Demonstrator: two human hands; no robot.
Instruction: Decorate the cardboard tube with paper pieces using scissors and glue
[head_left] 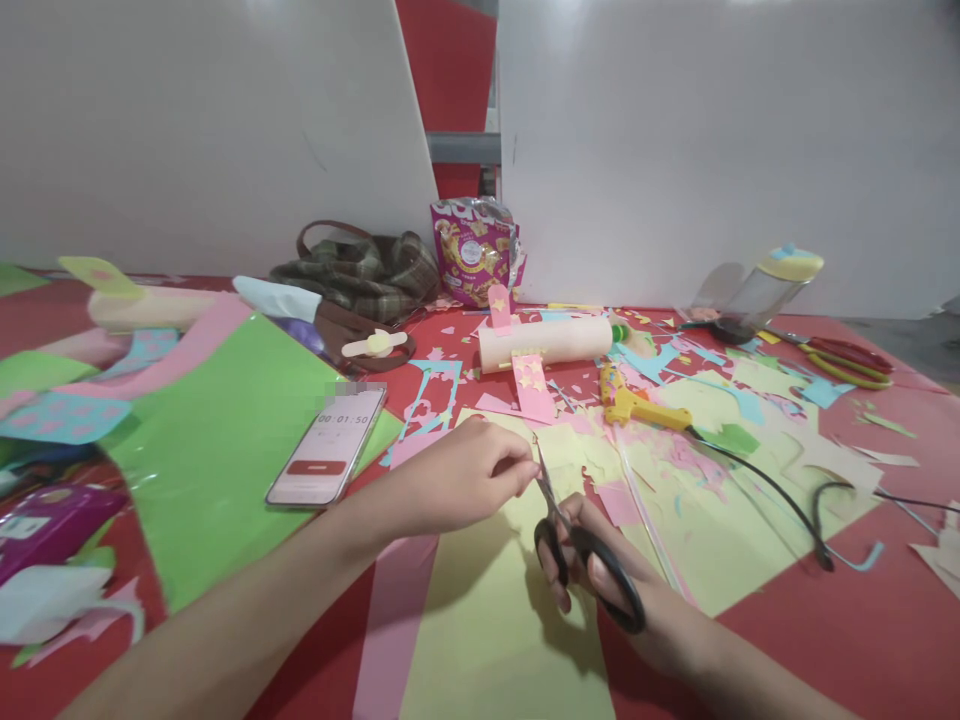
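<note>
My right hand (600,560) grips a pair of black-handled scissors (592,560), its fingers through the loops. The blades point up and away, with their tips beside the fingers of my left hand (472,470). That left hand is closed in a pinch; whatever sits between its fingertips is too small to make out. Both hands are above a pale yellow sheet of paper (502,640). Just beyond them lies a cream paper tube (547,345) with pink star-patterned strips (534,385) on it and a green cap at its right end.
A phone (330,445) showing a timer lies left on a green sheet (217,450). To the right are a yellow glue gun (637,405) with its black cord, paper scraps, red-handled scissors (847,360) and a clear container (769,295). A purple snack bag (476,250) stands at the back.
</note>
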